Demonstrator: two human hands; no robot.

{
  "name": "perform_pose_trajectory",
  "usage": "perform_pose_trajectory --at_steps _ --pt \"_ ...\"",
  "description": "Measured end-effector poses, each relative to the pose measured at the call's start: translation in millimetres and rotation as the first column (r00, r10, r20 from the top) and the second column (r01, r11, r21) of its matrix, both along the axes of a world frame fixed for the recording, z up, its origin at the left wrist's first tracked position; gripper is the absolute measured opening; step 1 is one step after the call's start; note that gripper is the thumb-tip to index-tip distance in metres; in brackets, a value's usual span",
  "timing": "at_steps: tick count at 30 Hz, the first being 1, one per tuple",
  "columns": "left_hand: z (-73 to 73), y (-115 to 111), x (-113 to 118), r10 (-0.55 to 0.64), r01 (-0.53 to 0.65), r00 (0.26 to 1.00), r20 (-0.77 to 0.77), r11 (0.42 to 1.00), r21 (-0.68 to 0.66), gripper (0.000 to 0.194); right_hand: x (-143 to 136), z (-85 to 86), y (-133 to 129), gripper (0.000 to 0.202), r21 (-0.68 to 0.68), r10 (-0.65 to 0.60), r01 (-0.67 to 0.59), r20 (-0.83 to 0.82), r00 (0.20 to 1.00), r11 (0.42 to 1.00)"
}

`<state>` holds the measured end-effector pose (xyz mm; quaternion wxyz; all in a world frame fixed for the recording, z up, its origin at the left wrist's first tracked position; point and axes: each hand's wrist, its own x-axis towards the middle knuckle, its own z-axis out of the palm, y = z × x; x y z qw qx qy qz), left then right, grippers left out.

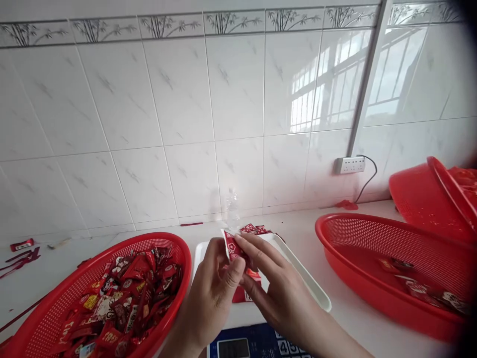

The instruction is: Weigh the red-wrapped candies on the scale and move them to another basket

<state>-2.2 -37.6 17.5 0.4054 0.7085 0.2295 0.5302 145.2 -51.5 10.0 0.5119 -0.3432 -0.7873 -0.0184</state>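
Over a white tray, my left hand grips a small red packet with a white edge and a flower print. The fingers of my right hand press on the same packet from the right side. Beneath my hands, more red packaging shows in the tray, partly hidden by the fingers. Just in front of the tray is a blue scale with a display and number keys.
A red basket full of wrapped red packets stands at the left. At the right, another red basket holds a few packets, with a tilted one behind it. A clear bottle stands near the wall.
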Motion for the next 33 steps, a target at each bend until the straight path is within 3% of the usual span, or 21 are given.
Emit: perform_pose_trajectory --at_steps 4,8,14,19,23,28,33 --pt "-0.6 3.8 0.1 0.103 -0.098 0.991 0.082 0.993 -0.073 0.024 13.1 0.5 3.6 0.044 -0.086 0.062 -0.066 -0.04 0.997 0.994" --pt "-2.8 6.2 1.7 0.058 -0.036 0.99 0.132 0.986 -0.164 0.026 31.5 4.4 10.2 0.039 -0.176 -0.018 -0.021 -0.215 0.976 0.984" --pt "2.5 -4.0 9.5 0.013 0.014 0.991 0.135 0.98 -0.197 0.027 35.6 13.0 5.8 0.032 -0.462 0.171 -0.276 -0.256 0.952 0.843" --pt "7.0 -7.1 12.9 -0.095 0.133 0.983 0.159 0.959 -0.249 0.025 35.4 9.1 4.6 0.03 -0.518 0.221 -0.347 -0.29 0.931 0.782" --pt "7.8 -10.9 11.2 -0.059 0.102 0.987 0.147 0.946 -0.308 0.027 34.2 8.5 8.6 0.029 -0.517 0.28 -0.459 -0.388 0.878 0.723" --pt "9.3 -15.0 8.8 -0.029 0.061 0.993 0.116 0.957 -0.284 0.023 30.2 8.3 8.0 0.031 -0.542 0.304 -0.566 -0.498 0.812 0.621" --pt "6.6 -10.3 6.5 -0.14 0.164 0.985 0.103 0.944 -0.285 0.019 31.3 6.9 5.1 0.03 -0.552 0.283 -0.559 -0.506 0.814 0.619"
